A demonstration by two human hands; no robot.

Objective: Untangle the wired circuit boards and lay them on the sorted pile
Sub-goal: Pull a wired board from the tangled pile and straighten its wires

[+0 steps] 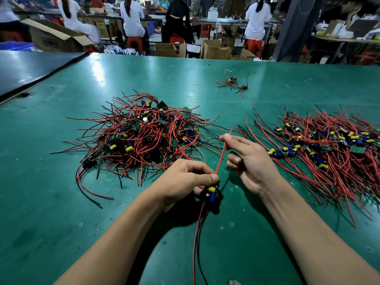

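Note:
My left hand grips a small circuit board with a yellow and a blue capacitor. Red and black wires hang from the board toward me. One red wire runs up from the board to my right hand, which pinches it between thumb and forefinger near its free end. A tangled heap of boards and red and black wires lies on the table beyond my left hand. At the right lies the sorted pile, its boards in a row and its wires fanned out.
The green table carries a small stray cluster of boards and wires at the back and a yellow rubber band. A dark panel sits at the far left. Several people sit at benches behind, among cardboard boxes.

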